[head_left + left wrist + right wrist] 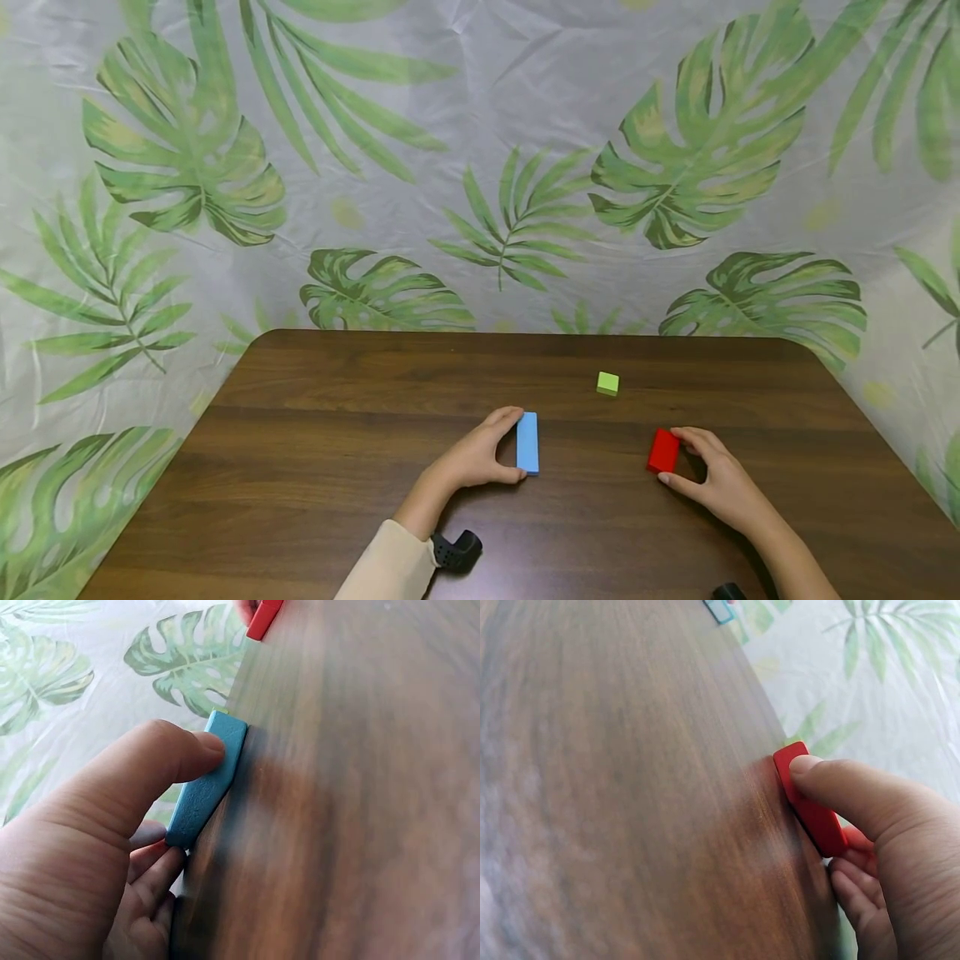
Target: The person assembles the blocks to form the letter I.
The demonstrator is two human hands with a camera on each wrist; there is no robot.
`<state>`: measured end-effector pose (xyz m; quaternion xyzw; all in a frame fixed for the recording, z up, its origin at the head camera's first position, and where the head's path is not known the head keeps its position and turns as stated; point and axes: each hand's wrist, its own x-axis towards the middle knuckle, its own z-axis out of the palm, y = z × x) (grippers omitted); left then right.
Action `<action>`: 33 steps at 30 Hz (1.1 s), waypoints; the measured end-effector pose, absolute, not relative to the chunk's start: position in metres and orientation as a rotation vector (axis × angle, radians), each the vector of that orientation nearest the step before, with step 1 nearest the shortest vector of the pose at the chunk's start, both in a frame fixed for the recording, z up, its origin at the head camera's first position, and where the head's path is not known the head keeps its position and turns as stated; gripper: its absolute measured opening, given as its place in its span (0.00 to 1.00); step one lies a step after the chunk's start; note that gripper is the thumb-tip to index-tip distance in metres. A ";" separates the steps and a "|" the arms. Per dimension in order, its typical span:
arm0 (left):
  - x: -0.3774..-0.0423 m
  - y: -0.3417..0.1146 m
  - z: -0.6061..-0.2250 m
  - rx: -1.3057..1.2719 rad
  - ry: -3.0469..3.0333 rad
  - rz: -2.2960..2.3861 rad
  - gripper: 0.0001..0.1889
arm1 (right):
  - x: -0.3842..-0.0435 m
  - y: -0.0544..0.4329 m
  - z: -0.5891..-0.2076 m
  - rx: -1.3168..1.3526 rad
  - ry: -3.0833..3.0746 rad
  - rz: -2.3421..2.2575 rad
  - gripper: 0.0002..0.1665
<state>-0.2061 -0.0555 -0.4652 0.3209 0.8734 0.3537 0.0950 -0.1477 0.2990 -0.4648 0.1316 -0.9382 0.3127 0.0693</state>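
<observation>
A long light-blue block [528, 443] is pinched end to end by my left hand [474, 454], the thumb at its near end and the fingers at its far end. In the left wrist view the thumb presses on the blue block [206, 784] close over the wood. Farther right, my right hand [718, 479] grips a shorter red block [663, 451] between thumb and fingers. The right wrist view shows the thumb against the end of the red block [810, 802], low at the table surface. A small lime-green block [608, 383] sits beyond both hands, touched by neither.
The dark brown wooden table [360, 400] has rounded far corners. Behind it hangs a pale cloth [517, 100] with a green leaf print. A black wrist strap [457, 552] is on the left wrist, and part of a black device [727, 592] shows by the right forearm.
</observation>
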 end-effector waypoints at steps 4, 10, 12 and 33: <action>-0.206 -0.057 -0.465 0.943 2.579 1.062 0.47 | -0.148 0.300 -0.466 0.408 -2.812 0.927 0.40; -0.206 -0.061 -0.465 0.944 2.588 1.085 0.46 | -0.148 0.300 -0.468 0.408 -2.802 0.914 0.41; -0.206 -0.063 -0.465 0.951 2.598 1.091 0.43 | -0.148 0.300 -0.468 0.406 -2.800 0.916 0.41; -0.204 -0.064 -0.467 0.983 2.657 1.032 0.31 | -0.148 0.299 -0.468 0.337 -2.835 0.994 0.42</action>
